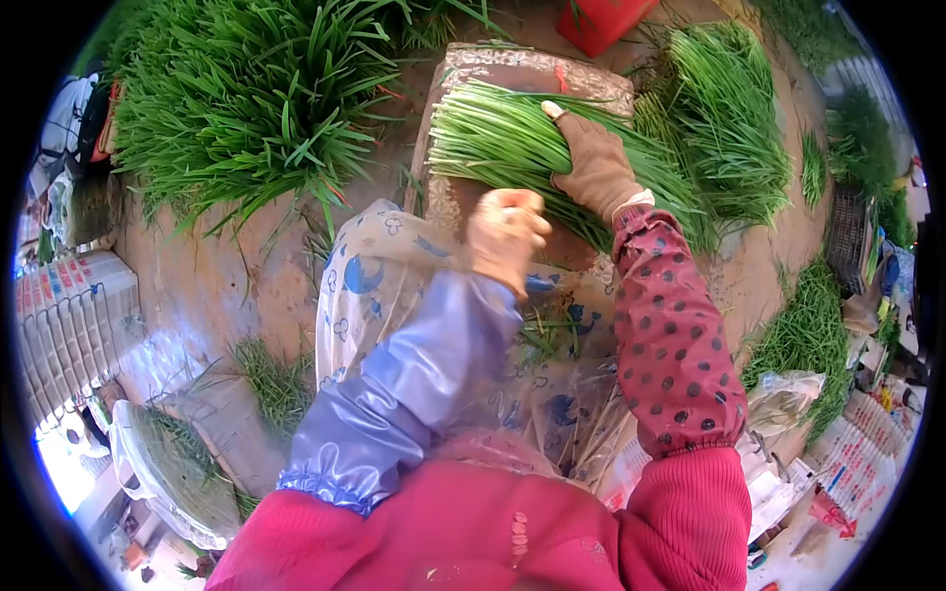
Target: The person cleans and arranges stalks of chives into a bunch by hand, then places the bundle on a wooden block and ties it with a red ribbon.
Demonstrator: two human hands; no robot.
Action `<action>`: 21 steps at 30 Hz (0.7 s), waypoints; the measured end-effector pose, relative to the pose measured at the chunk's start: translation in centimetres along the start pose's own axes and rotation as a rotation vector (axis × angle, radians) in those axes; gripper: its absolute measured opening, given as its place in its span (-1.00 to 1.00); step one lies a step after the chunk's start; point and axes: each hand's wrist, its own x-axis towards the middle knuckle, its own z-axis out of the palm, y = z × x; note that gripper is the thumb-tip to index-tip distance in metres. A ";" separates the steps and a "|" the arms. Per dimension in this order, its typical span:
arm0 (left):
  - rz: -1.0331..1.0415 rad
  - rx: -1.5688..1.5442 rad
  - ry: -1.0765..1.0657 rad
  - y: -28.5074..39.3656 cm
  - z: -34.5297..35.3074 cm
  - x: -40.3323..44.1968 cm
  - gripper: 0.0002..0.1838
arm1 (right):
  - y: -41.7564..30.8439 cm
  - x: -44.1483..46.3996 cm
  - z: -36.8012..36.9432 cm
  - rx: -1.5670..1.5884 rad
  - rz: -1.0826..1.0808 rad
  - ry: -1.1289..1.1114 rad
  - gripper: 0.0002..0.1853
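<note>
A bundle of green chives (493, 133) lies across a low board with a patterned edge (448, 202), pale stem ends to the left. My right hand (596, 163), in a brown glove with a bare fingertip showing, presses down on the bundle and grips it near its middle. My left hand (507, 231) is bare and slightly blurred, just below the chives' near edge. Its fingers are curled in; whatever they may hold is hidden. A thin red strip (562, 79) shows at the board's far side, behind the bundle.
A big heap of chives (256, 98) fills the upper left; another pile (729, 118) lies right of the board. A red container (601, 22) stands at the back. Clear printed plastic (355, 286) covers my lap. Grass-like scraps (276, 384) and a plastic bag (168, 473) are at left.
</note>
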 end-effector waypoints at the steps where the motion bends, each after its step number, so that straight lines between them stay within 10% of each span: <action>1: -0.116 -0.004 0.100 0.8 -1.0 1.1 -0.74 | 0.0 0.1 -0.1 0.010 0.018 -0.029 -0.06; 21: -0.134 -0.099 0.035 2.3 -7.3 9.3 -0.55 | -1.5 -1.9 -0.5 -0.178 -0.008 0.038 -0.06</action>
